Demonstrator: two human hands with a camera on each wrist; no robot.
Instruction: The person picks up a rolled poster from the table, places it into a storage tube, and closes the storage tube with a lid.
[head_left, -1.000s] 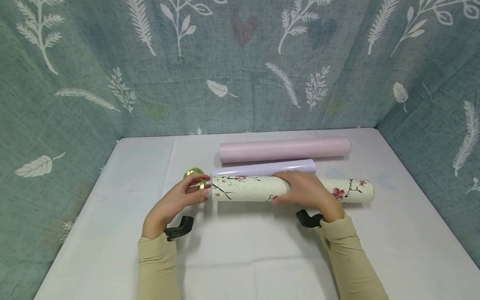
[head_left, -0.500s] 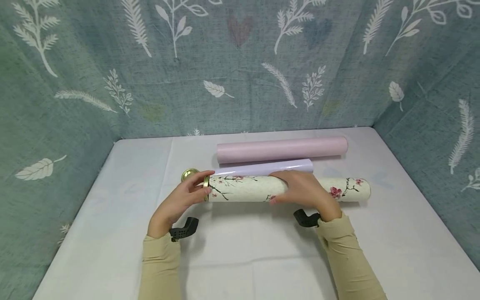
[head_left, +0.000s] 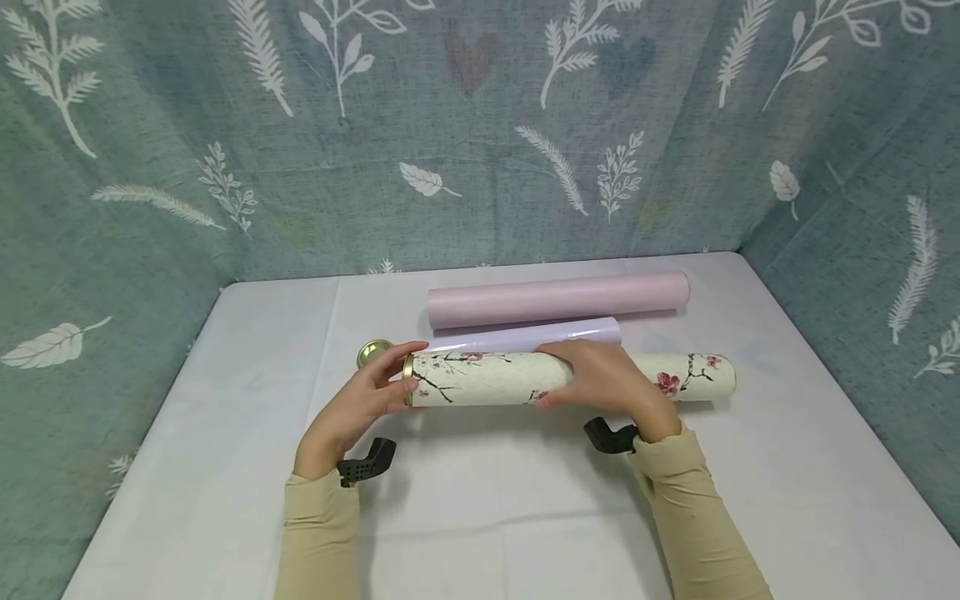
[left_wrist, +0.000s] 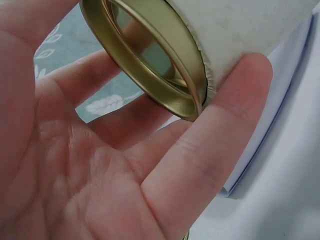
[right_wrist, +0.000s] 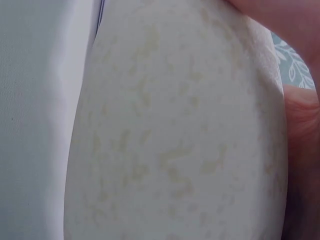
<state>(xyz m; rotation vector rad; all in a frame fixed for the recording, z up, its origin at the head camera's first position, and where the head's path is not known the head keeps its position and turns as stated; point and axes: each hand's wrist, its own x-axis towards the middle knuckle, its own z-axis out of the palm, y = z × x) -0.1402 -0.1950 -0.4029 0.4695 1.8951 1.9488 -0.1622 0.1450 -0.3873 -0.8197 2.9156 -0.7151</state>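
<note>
A cream paper roll with a plum blossom print lies crosswise in front of me in the head view. A gold ring-shaped end cap with a recessed, shiny centre sits on its left end, flush against the paper. My left hand holds that capped end, thumb and fingers spread around the rim. Over the roll's middle, my right hand grips it from above. In the right wrist view, the mottled cream surface of the roll fills most of the picture.
Behind the cream roll lies a shiny lavender roll, partly covered. Farther back is a pale pink roll. A second round gold piece rests behind my left hand. A leaf-print curtain surrounds the white table.
My left hand has moved right and brought the gold cap from just off the roll onto its left end. My right hand keeps its grip on the roll.
</note>
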